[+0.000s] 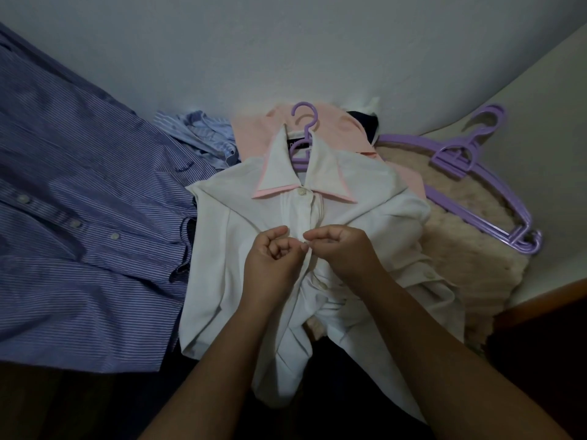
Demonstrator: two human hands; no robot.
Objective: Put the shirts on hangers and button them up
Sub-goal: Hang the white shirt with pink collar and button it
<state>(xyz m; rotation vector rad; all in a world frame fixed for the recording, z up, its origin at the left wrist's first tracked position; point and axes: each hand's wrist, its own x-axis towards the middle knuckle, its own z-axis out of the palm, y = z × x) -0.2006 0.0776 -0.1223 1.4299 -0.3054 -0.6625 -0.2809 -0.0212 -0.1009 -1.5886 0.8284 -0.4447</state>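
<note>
A white shirt with a pink-edged collar lies face up in the middle, on a purple hanger whose hook sticks out above the collar. Its top button is fastened. My left hand and my right hand meet at the front placket below that button, each pinching an edge of the cloth with fingers curled. A blue striped shirt lies buttoned and spread out on the left.
A pink shirt and a light blue striped shirt lie bunched behind the white one, with a dark garment beside them. Spare purple hangers rest on a cream fluffy mat at the right. A pale wall stands behind.
</note>
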